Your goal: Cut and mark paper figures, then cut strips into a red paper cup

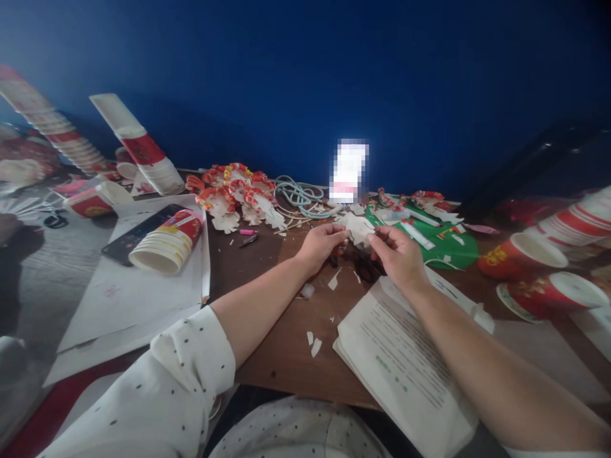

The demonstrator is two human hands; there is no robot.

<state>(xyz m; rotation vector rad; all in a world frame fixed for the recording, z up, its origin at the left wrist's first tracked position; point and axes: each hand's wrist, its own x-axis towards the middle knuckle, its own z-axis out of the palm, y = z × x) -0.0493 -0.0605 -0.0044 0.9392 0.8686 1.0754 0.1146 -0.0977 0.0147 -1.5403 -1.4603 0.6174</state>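
Between my two hands is a white paper cutout with a jagged outline, held a little above the brown table. My left hand pinches its left edge between thumb and fingers. At the lower right edge, my right hand grips it the same way. Under the cutout lies a dark object, perhaps scissors, partly hidden by my right hand. Small white paper scraps are scattered on the table nearer to me.
Red-and-white paper cutouts are heaped behind, beside a coiled cable. A bright phone stands against the blue wall. A green sheet, printed papers and paper cups lie right; stacked cups and a dark phone left.
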